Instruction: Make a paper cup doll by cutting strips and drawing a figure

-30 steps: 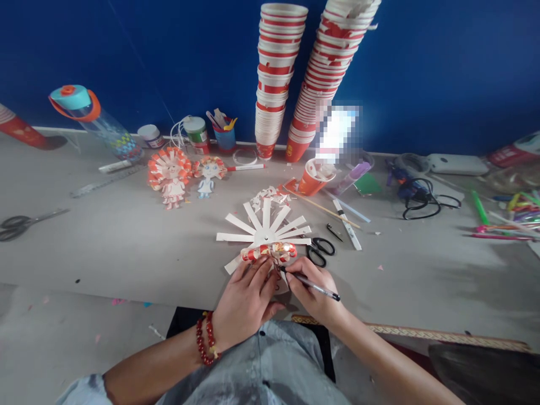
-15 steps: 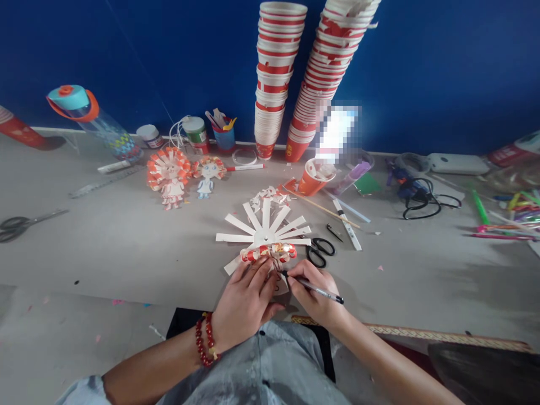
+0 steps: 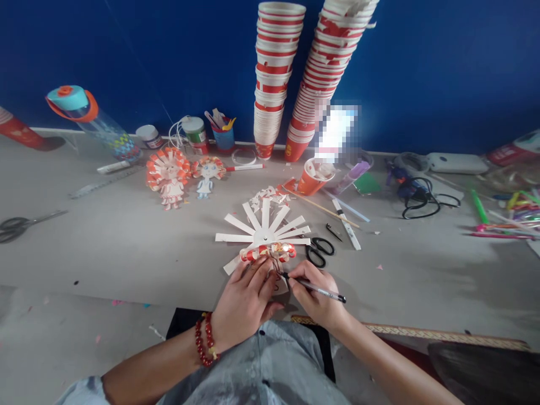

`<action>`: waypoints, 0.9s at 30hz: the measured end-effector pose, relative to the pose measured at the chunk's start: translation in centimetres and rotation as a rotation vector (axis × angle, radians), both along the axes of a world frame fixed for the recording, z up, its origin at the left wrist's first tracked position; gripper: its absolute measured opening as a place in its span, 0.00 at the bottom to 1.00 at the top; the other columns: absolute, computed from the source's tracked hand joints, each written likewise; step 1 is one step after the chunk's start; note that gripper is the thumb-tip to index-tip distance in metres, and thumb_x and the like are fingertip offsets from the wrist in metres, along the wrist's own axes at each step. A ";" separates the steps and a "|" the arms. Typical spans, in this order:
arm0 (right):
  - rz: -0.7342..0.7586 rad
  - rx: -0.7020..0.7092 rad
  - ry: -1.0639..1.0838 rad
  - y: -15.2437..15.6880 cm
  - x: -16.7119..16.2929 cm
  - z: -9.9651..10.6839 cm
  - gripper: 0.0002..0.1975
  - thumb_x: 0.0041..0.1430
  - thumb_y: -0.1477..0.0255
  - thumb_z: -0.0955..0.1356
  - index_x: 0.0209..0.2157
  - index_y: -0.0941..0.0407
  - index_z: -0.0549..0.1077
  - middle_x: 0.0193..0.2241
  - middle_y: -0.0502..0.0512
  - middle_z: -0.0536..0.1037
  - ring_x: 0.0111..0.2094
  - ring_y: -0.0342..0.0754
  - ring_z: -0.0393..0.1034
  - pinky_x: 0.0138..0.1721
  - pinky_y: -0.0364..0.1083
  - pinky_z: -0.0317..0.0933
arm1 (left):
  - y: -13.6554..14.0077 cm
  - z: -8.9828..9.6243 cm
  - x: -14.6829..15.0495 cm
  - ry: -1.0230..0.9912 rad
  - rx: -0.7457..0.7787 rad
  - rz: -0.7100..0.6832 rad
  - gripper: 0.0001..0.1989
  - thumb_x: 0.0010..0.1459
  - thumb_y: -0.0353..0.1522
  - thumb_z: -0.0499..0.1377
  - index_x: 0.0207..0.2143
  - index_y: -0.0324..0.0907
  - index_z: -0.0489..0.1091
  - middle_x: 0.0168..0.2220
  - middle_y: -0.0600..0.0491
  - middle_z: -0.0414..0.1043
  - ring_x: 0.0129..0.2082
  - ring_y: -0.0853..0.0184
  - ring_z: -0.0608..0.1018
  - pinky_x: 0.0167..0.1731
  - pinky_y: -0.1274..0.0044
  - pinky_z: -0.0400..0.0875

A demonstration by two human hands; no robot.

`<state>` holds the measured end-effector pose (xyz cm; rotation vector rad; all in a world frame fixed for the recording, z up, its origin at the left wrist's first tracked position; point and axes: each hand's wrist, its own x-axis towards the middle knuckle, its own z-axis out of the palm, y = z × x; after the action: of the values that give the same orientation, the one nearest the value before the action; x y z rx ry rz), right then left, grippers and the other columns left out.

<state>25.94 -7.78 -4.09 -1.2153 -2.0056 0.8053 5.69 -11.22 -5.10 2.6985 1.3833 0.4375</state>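
Observation:
My left hand point(image 3: 247, 295) lies with its fingers extended over a small white paper piece point(image 3: 280, 286) bearing dark drawn lines, pressing it on the table. Pinched in my right hand point(image 3: 318, 295) is a pen point(image 3: 323, 291) with a clear barrel and black end, its tip touching the drawn lines. Just beyond my fingertips, curled red-and-white paper strips point(image 3: 270, 252) form a band. Behind that, a white paper cup cut into strips point(image 3: 265, 233) spreads flat like a fan. Part of the drawn piece is hidden under my left fingers.
Black-handled scissors point(image 3: 320, 252) and a white marker point(image 3: 346, 224) lie right of the fan. Paper scraps point(image 3: 270, 197) are heaped behind it. Two paper dolls point(image 3: 171, 177) lie at the left. Tall cup stacks point(image 3: 270, 84) and a lit phone point(image 3: 337, 132) stand at the back.
The pen's rear end has shifted slightly to the right as my right hand makes a small movement. My left hand stays in place on the paper.

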 end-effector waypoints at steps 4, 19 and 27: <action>-0.001 -0.007 0.025 0.1 0.0 -0.3 0.04 0.61 0.75 0.63 0.33 0.53 0.67 0.23 0.48 0.73 0.20 0.42 0.67 0.23 0.40 0.59 | 0.1 0.2 0.0 -0.021 -0.008 -0.010 0.26 0.68 0.45 0.49 0.57 0.34 0.65 0.62 0.42 0.63 0.64 0.55 0.62 0.63 0.62 0.50; 0.023 -0.021 0.000 0.3 -0.3 -0.2 0.03 0.62 0.74 0.63 0.35 0.53 0.68 0.24 0.47 0.73 0.22 0.43 0.68 0.25 0.40 0.59 | 0.1 0.3 0.0 -0.016 -0.023 -0.019 0.25 0.67 0.45 0.50 0.55 0.34 0.66 0.61 0.40 0.63 0.64 0.54 0.62 0.64 0.59 0.51; 0.020 -0.019 0.002 0.3 -0.2 -0.3 0.03 0.62 0.74 0.63 0.36 0.54 0.68 0.23 0.47 0.72 0.22 0.42 0.67 0.25 0.39 0.59 | 0.1 0.3 0.0 -0.014 -0.020 -0.018 0.25 0.67 0.45 0.50 0.55 0.35 0.67 0.61 0.41 0.63 0.64 0.55 0.61 0.64 0.61 0.52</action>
<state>25.75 -7.48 -4.38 -1.2070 -2.0152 0.8369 5.69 -11.16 -4.79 2.6843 1.3510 0.4376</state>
